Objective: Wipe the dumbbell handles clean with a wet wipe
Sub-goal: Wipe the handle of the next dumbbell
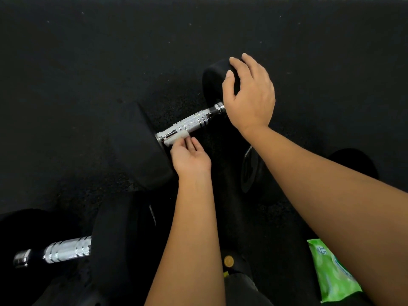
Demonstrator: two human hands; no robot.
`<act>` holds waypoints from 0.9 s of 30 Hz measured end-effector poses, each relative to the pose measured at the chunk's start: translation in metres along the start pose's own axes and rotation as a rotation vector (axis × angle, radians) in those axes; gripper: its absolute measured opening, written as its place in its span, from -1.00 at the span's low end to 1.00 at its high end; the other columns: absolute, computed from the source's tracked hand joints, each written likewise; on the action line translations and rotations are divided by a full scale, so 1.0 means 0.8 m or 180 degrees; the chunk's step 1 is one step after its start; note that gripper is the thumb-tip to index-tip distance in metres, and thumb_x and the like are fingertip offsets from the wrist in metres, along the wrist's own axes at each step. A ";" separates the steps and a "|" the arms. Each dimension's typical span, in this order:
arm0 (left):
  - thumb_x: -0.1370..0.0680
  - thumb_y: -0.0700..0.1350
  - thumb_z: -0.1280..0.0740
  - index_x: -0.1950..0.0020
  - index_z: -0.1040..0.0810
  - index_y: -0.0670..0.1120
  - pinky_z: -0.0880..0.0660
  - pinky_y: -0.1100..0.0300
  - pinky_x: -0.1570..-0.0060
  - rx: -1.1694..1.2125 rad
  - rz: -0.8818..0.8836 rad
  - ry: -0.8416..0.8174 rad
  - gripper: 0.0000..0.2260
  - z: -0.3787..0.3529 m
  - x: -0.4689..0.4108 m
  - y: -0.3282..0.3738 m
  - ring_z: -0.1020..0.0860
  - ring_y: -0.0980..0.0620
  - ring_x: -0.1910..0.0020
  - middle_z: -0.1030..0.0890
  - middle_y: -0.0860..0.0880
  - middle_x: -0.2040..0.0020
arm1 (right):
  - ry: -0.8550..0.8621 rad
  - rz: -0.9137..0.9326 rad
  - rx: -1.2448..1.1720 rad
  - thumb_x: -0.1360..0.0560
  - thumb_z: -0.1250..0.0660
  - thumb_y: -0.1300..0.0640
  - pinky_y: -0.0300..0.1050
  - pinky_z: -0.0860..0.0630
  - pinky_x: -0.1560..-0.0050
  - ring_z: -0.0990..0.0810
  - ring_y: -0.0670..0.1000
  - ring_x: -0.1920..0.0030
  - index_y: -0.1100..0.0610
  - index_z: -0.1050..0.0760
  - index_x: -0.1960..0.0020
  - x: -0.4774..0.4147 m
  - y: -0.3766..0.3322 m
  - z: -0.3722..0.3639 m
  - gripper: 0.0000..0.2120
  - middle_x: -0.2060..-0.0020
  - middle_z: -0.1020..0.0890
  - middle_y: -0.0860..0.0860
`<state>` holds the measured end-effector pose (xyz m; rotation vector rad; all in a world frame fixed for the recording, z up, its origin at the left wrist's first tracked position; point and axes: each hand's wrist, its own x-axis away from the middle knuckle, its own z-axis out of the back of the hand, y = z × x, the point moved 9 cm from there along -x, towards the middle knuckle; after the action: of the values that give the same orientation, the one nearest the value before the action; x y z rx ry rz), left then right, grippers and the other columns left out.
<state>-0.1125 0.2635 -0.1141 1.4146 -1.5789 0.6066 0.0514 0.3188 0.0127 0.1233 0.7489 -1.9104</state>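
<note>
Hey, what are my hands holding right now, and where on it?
Your left hand pinches a wet wipe wrapped around the dumbbell handle, beside the near weight. Your right hand grips the far weight from above.

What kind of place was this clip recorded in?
Probably a gym or home workout area: black speckled rubber flooring, a black-headed dumbbell with a knurled chrome handle that the left hand wipes with a white wet wipe, and a second chrome-handled dumbbell beside it.
</note>
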 end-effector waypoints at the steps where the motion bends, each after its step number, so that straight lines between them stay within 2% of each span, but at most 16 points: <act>1: -0.59 -0.31 -0.11 -0.36 -0.38 -0.23 -0.30 0.24 -0.30 -0.0065 -0.0047 0.0038 -0.66 -0.001 0.000 0.001 -0.39 0.05 -0.35 -0.44 -0.07 -0.35 | 0.0002 0.0002 0.0003 -0.54 -0.04 -0.06 -0.10 -0.32 -0.30 -0.41 -0.01 -0.32 0.04 -0.48 -0.28 0.000 0.000 0.000 -0.58 -0.30 -0.49 0.00; 3: -0.57 -0.34 -0.11 -0.30 -0.43 -0.22 -0.28 0.26 -0.30 -0.0190 -0.0114 0.0123 -0.68 -0.003 0.000 0.003 -0.40 0.06 -0.33 -0.49 -0.05 -0.28 | 0.0030 0.0013 -0.0017 -0.54 -0.04 -0.06 -0.09 -0.33 -0.29 -0.42 0.00 -0.32 0.04 -0.49 -0.27 0.000 -0.001 0.001 -0.58 -0.29 -0.49 0.01; 5: -0.53 -0.40 -0.09 -0.19 -0.48 -0.22 -0.32 0.28 -0.24 -0.0330 -0.0273 0.0150 -0.69 -0.008 -0.002 0.009 -0.45 0.04 -0.22 -0.53 -0.05 -0.10 | 0.0049 0.0027 -0.0047 -0.54 -0.05 -0.05 -0.08 -0.35 -0.28 -0.43 0.01 -0.31 0.05 -0.50 -0.26 0.000 -0.001 0.001 -0.59 -0.28 -0.50 0.02; 9: -0.51 -0.45 0.00 -0.02 -0.48 -0.16 -0.42 0.34 0.12 -0.0382 -0.0616 0.0216 -0.66 -0.014 -0.019 0.023 -0.49 0.06 0.09 -0.52 -0.04 0.06 | 0.0037 0.0037 -0.0060 -0.54 -0.07 -0.05 -0.04 -0.39 -0.29 -0.44 0.02 -0.31 0.05 -0.50 -0.26 -0.001 0.000 0.000 -0.59 -0.28 -0.51 0.02; 10: -0.54 -0.42 0.02 -0.10 -0.48 -0.16 -0.44 0.31 0.09 -0.0341 -0.0606 0.0188 -0.65 -0.017 -0.023 0.024 -0.50 0.05 0.08 -0.55 -0.06 -0.01 | 0.0056 0.0044 -0.0069 -0.53 -0.07 -0.05 -0.04 -0.39 -0.28 -0.44 0.02 -0.30 0.05 -0.50 -0.26 -0.001 0.000 0.000 -0.59 -0.28 -0.51 0.03; 13: -0.59 -0.36 0.05 -0.33 -0.41 -0.19 -0.42 0.13 -0.17 -0.0359 -0.0456 0.0027 -0.60 -0.023 -0.039 0.022 -0.50 -0.04 -0.20 -0.50 -0.12 -0.28 | 0.0148 0.0071 -0.0110 -0.53 -0.09 -0.03 -0.03 -0.41 -0.26 -0.47 0.04 -0.28 0.07 -0.53 -0.23 0.000 0.000 0.002 -0.61 -0.25 -0.53 0.04; 14: -0.59 -0.37 0.06 -0.33 -0.42 -0.20 -0.42 0.11 -0.19 -0.0445 -0.0454 0.0081 -0.60 -0.021 -0.039 0.024 -0.50 -0.05 -0.20 -0.52 -0.12 -0.25 | 0.0183 0.0075 -0.0125 -0.53 -0.10 -0.03 -0.03 -0.42 -0.25 -0.48 0.04 -0.27 0.08 -0.53 -0.22 0.000 0.000 0.003 -0.61 -0.24 -0.54 0.04; 17: -0.52 -0.48 0.07 -0.09 -0.47 -0.26 -0.43 0.17 -0.04 -0.0487 -0.0407 0.0077 -0.63 -0.017 -0.025 0.025 -0.49 -0.02 0.04 -0.51 -0.12 0.00 | 0.0163 0.0078 -0.0123 -0.53 -0.10 -0.03 -0.03 -0.42 -0.25 -0.47 0.04 -0.27 0.07 -0.53 -0.23 0.000 0.000 0.002 -0.62 -0.25 -0.54 0.04; 20: -0.51 -0.52 0.08 -0.26 -0.39 -0.36 -0.29 0.13 -0.35 -0.0301 -0.0370 -0.0045 -0.59 -0.009 0.001 0.020 -0.43 -0.10 -0.27 -0.44 -0.21 -0.27 | 0.0150 0.0087 -0.0118 -0.53 -0.11 -0.02 -0.04 -0.41 -0.26 -0.47 0.03 -0.27 0.07 -0.52 -0.23 0.000 0.001 0.001 -0.62 -0.25 -0.53 0.03; 21: -0.53 -0.50 0.04 -0.23 -0.42 -0.35 -0.28 0.20 -0.34 -0.0003 -0.0318 -0.0044 -0.63 -0.003 0.003 0.016 -0.46 -0.09 -0.23 -0.46 -0.21 -0.24 | 0.0160 0.0087 -0.0133 -0.53 -0.11 -0.02 -0.04 -0.41 -0.25 -0.47 0.03 -0.27 0.07 -0.53 -0.23 -0.001 0.000 0.002 -0.62 -0.24 -0.54 0.04; 22: -0.56 -0.44 -0.02 -0.07 -0.50 -0.32 -0.32 0.33 -0.24 0.0203 -0.0107 0.0122 -0.73 -0.001 0.007 0.013 -0.52 -0.01 -0.03 -0.52 -0.19 -0.09 | 0.0174 0.0084 -0.0148 -0.53 -0.11 -0.02 -0.03 -0.42 -0.25 -0.48 0.03 -0.27 0.07 -0.53 -0.23 -0.001 0.000 0.002 -0.63 -0.24 -0.54 0.04; 23: -0.58 -0.38 -0.08 0.15 -0.49 -0.26 -0.34 0.40 -0.09 -0.0068 -0.0087 0.0041 -0.78 -0.006 0.007 0.011 -0.47 0.09 0.21 -0.51 -0.14 0.12 | 0.0189 0.0079 -0.0155 -0.53 -0.12 -0.02 -0.03 -0.42 -0.24 -0.48 0.04 -0.26 0.07 -0.53 -0.22 -0.001 0.000 0.002 -0.63 -0.24 -0.54 0.04; 24: -0.58 -0.36 -0.09 0.28 -0.41 -0.20 -0.37 0.39 -0.03 -0.0109 -0.0071 -0.0159 -0.74 -0.016 0.010 0.006 -0.37 0.13 0.34 -0.45 -0.09 0.26 | 0.0207 0.0075 -0.0155 -0.52 -0.12 -0.02 -0.02 -0.43 -0.24 -0.49 0.04 -0.26 0.07 -0.54 -0.22 0.000 0.000 0.002 -0.63 -0.23 -0.55 0.04; 25: -0.57 -0.38 -0.07 0.32 -0.35 -0.18 -0.38 0.37 -0.10 -0.0002 -0.0011 -0.0202 -0.71 -0.019 0.005 0.004 -0.33 0.12 0.37 -0.39 -0.07 0.32 | 0.0219 0.0074 -0.0153 -0.52 -0.12 -0.02 -0.02 -0.43 -0.24 -0.49 0.04 -0.26 0.07 -0.54 -0.21 0.000 0.001 0.002 -0.63 -0.23 -0.55 0.04; 26: -0.54 -0.42 -0.03 0.34 -0.31 -0.17 -0.38 0.33 -0.13 -0.0073 -0.0255 -0.0233 -0.70 -0.022 0.007 0.012 -0.32 0.11 0.36 -0.35 -0.05 0.33 | 0.0221 0.0077 -0.0150 -0.52 -0.12 -0.02 -0.02 -0.43 -0.24 -0.49 0.04 -0.26 0.07 -0.54 -0.21 0.000 0.001 0.002 -0.63 -0.23 -0.55 0.04; 27: -0.52 -0.44 0.00 0.36 -0.28 -0.16 -0.39 0.35 -0.08 -0.0138 -0.0322 -0.0137 -0.69 -0.019 0.002 0.015 -0.30 0.11 0.37 -0.32 -0.04 0.35 | 0.0211 0.0080 -0.0149 -0.52 -0.11 -0.02 -0.02 -0.43 -0.24 -0.49 0.04 -0.26 0.07 -0.54 -0.22 0.000 0.000 0.002 -0.63 -0.23 -0.55 0.04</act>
<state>-0.1198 0.2776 -0.1029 1.4740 -1.5349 0.4823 0.0521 0.3181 0.0136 0.1669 0.8325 -1.8710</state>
